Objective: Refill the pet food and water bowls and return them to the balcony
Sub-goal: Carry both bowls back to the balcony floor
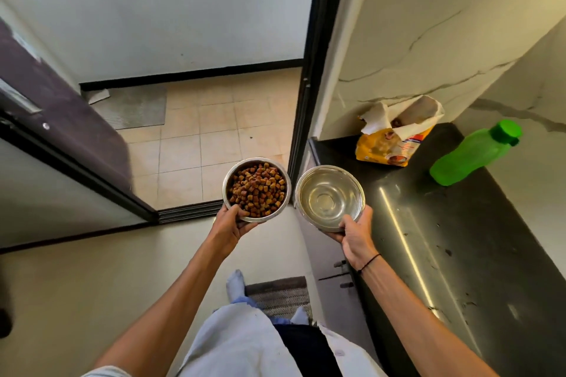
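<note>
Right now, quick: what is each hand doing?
Left hand: grips the kibble bowl by its near rim.
Right hand: grips the water bowl by its near rim.

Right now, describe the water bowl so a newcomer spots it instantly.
Start at the dark countertop on the right; off its near-left corner the right hand holds a steel bowl. Unlike the kibble-filled bowl beside it, it shows only clear liquid.

Soft, even daylight fills the scene, brightest on the pale beige floor tiles (214, 131) beyond the doorway. A long streak of glare runs down the dark polished stone counter (459, 254) — and the shiny steel bowl of water (330, 196) glints. Straight edges bow at the margins; the dark door (61, 119) at left looks slightly smeared, perhaps from motion.
</note>
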